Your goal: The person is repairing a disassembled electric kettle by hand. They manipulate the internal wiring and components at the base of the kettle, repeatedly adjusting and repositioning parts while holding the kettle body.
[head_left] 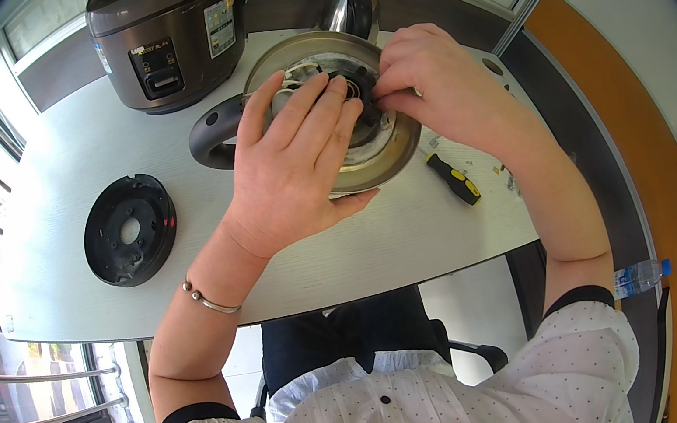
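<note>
An electric kettle lies upside down on the table, its underside exposed and its dark handle pointing left. In the middle of the underside sits a round black plastic part, with pale wires beside it. My left hand lies across the kettle, fingers stretched out, fingertips touching the black part. At that part's right edge, my right hand has thumb and fingers pinched together; whatever is between them is hidden. To the left rests a round black plastic base cover with a hole in its centre.
A yellow-and-black screwdriver lies right of the kettle, near small loose bits. A brown rice cooker stands at the back left. Behind the kettle is another shiny metal kettle. The table's front edge curves close to my lap.
</note>
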### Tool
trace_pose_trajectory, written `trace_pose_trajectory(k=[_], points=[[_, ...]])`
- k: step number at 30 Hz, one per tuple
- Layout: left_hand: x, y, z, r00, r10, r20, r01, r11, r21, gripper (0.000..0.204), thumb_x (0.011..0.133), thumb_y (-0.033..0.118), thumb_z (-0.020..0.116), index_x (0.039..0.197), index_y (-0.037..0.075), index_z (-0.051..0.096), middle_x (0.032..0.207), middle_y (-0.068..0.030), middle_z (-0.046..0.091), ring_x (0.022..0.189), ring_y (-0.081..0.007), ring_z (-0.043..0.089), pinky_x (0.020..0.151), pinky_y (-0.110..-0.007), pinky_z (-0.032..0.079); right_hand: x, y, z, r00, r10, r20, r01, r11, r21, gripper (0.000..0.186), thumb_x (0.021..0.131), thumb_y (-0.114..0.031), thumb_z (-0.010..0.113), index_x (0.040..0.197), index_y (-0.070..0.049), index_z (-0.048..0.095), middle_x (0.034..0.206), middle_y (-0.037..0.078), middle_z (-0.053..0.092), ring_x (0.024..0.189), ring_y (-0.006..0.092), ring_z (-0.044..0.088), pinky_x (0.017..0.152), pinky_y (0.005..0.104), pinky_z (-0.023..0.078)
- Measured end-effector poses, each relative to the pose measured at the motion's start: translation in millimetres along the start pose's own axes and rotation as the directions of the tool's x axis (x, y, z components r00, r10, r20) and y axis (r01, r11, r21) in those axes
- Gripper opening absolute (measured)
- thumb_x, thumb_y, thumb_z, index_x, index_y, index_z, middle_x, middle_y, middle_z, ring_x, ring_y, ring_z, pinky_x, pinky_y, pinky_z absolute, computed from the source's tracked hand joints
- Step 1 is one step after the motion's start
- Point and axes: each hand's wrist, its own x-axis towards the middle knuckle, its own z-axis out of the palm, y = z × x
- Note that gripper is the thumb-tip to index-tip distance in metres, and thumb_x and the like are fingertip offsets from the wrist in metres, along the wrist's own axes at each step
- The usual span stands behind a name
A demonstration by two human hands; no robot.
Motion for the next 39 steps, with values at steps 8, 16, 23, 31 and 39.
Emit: trace_pose_trajectory(k=[8, 16, 23, 31, 39], points=[[-0.6, -0.5, 0.7, 1.0, 0.01, -0.005, -0.01, 1.0, -0.001, 0.067, 0.059, 0.043, 0.077, 0.111, 0.002, 0.062, 0.119, -0.012, 0.061, 0.113, -0.028, 0.057, 0.104, -0.051, 0.035, 1.9, 1.5, 2.9, 1.0, -0.015, -0.009, 0.015, 1.0, -0.007, 0.005, 0.07, -0.004, 0.068, 0.072, -0.001, 0.065, 0.074, 0.008, 0.059, 0.086, 0.025, 0.056, 0.095, 0.0386, 0.038], [0.2, 0.3, -0.1, 1.0, -0.003, 0.002, 0.003, 1.0, 0.007, 0.067, 0.06, 0.043, 0.077, 0.11, 0.002, 0.062, 0.119, -0.012, 0.061, 0.113, -0.0279, 0.057, 0.104, -0.05, 0.035, 1.4, -1.7, 4.2, 1.0, 0.027, 0.003, -0.027, 0.999, -0.034, 0.005, 0.071, -0.004, 0.067, 0.074, -0.002, 0.064, 0.072, 0.007, 0.058, 0.085, 0.0245, 0.056, 0.097, 0.0381, 0.036], [0.8, -0.5, -1.1, 1.0, 0.014, 0.01, -0.014, 1.0, 0.022, 0.067, 0.061, 0.046, 0.075, 0.11, 0.002, 0.062, 0.119, -0.0118, 0.061, 0.113, -0.0277, 0.057, 0.104, -0.05, 0.035, 0.7, -0.6, 1.6, 0.999, 0.036, 0.021, -0.036, 0.999, -0.024, 0.005, 0.071, -0.005, 0.069, 0.074, -0.003, 0.065, 0.072, 0.007, 0.058, 0.084, 0.0239, 0.055, 0.095, 0.0372, 0.035], [0.9, 0.1, -1.0, 1.0, 0.004, 0.002, -0.004, 1.0, 0.02, 0.067, 0.061, 0.045, 0.076, 0.111, 0.002, 0.062, 0.119, -0.0118, 0.061, 0.113, -0.0278, 0.057, 0.104, -0.05, 0.035, -7.7, 1.2, 1.3, 0.997, 0.068, -0.041, -0.065, 0.996, 0.061, 0.006, 0.074, -0.008, 0.069, 0.078, -0.004, 0.067, 0.074, 0.006, 0.058, 0.084, 0.0233, 0.055, 0.095, 0.0367, 0.035], [1.1, 0.2, -1.5, 1.0, -0.006, 0.009, 0.006, 1.0, 0.02, 0.067, 0.061, 0.044, 0.076, 0.112, 0.002, 0.062, 0.12, -0.0114, 0.061, 0.114, -0.0279, 0.056, 0.104, -0.05, 0.035, -15.8, -1.5, 9.4, 0.994, 0.063, -0.09, -0.058, 0.997, 0.058, 0.012, 0.077, -0.004, 0.066, 0.088, -0.003, 0.07, 0.081, 0.007, 0.058, 0.088, 0.0244, 0.054, 0.095, 0.0382, 0.036]])
